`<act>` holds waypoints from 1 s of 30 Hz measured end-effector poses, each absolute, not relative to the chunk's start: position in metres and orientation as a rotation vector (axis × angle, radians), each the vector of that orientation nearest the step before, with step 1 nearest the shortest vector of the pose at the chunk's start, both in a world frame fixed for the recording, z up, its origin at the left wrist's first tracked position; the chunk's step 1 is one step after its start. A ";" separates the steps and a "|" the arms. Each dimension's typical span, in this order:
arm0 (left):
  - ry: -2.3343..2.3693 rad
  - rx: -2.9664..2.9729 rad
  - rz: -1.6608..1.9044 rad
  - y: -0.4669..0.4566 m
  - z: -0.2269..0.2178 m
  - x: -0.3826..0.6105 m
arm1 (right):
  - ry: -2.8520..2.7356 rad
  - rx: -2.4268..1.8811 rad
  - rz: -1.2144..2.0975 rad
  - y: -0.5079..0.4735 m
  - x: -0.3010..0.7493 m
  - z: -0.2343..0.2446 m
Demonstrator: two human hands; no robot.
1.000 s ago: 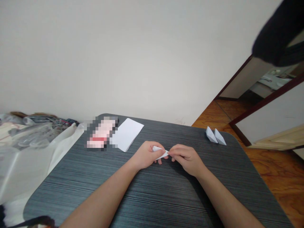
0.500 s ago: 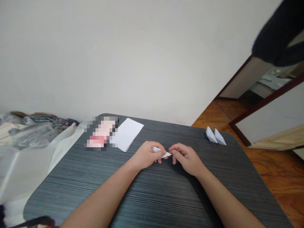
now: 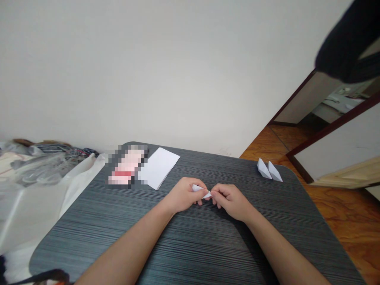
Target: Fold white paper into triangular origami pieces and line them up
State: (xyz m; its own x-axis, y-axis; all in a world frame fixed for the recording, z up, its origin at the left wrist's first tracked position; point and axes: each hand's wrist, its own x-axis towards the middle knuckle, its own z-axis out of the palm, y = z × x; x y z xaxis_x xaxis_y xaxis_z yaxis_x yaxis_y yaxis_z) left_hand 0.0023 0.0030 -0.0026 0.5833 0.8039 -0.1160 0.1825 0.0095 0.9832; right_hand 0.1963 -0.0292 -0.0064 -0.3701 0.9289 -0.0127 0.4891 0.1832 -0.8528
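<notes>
A small folded white paper [image 3: 199,190], narrow and pointed, is held between both hands above the dark table. My left hand [image 3: 186,194] is closed around its left part, thumb on top. At the pointed right end, my right hand [image 3: 230,200] pinches the tip between thumb and fingers. The fingers partly hide the folded paper. Two folded white paper boats [image 3: 269,171] stand side by side near the table's far right corner.
A stack of white paper [image 3: 160,168] lies on the dark table [image 3: 190,245], left of my hands. Beside it is a pixelated pink item [image 3: 126,164]. Clear plastic bags [image 3: 56,162] lie past the left edge; a wall [image 3: 178,79] rises behind.
My right hand has moved slightly left, and its fingers have closed on the paper's pointed tip. The left hand keeps its hold almost unmoved.
</notes>
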 end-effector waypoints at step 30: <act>0.851 1.522 0.596 0.005 -0.006 0.001 | -1.897 -1.363 1.047 -0.028 0.201 -0.009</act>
State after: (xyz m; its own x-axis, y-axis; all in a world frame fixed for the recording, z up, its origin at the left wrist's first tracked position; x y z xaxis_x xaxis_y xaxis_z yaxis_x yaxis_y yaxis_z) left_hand 0.0010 0.0051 -0.0060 0.5967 0.7955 -0.1056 0.1722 0.0016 0.9851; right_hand 0.2011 -0.0281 -0.0085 -0.3148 0.9491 0.0078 0.4992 0.1726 -0.8491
